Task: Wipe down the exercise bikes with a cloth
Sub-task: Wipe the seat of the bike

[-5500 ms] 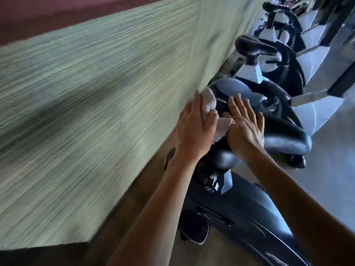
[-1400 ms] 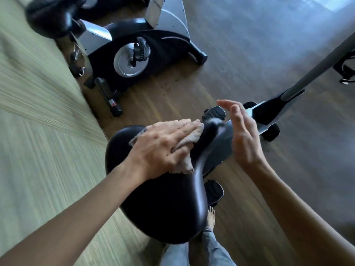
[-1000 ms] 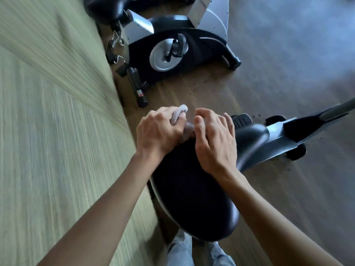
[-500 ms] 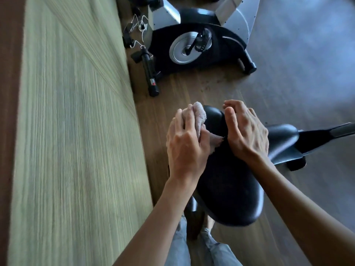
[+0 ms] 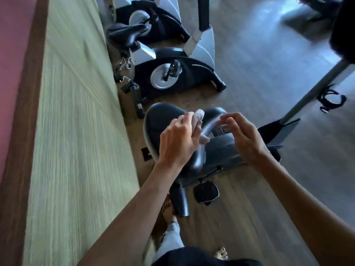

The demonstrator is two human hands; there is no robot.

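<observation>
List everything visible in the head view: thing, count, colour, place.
exercise bikes: three at least partly in view, black and silver-grey; nearest bike under the hands, next bike beyond it along the wall, a third only partly seen at the top
saddle of the nearest bike: one, black, centre
cloth: one, pale grey-white, bunched over the saddle
pedal: one, black, below the saddle
wall panel: pale green, left
floor: brown wood, right
bottle cage: one, black, far right
feet: two, bare, bottom centre; one foot beside the bike base
left hand: grips the cloth
right hand: fingers loosely curled, holds nothing
</observation>
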